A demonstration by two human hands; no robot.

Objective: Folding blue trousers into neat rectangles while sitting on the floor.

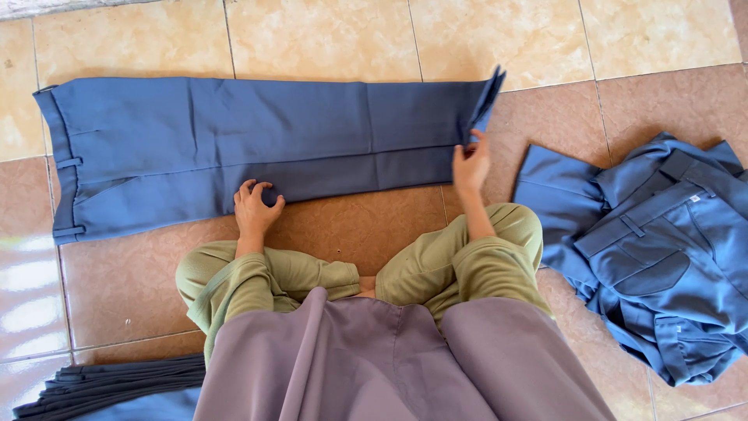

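So we had the floor (pixel 335 39) all tiled, beige and reddish-brown, and laid flat across it were the trousers (pixel 234 148), blue, waistband off to the left and the leg ends to the right. Off to the right sat a heap (pixel 662 249) of more blue trousers, all crumpled, well apart from the flat pair. A dark folded stack (pixel 109 383) poked in at the bottom left.

As for our hands, they were well apart. Our left hand (pixel 255 204) was pressed down on the near edge around mid-leg, fingers curled. Our right hand (pixel 471 162) had the hems (pixel 485 101) pinched and lifted off the tiles.

Looked to us like the start of a fold. Next bit would need the hems carried leftward toward the waistband, edges kept lined up.
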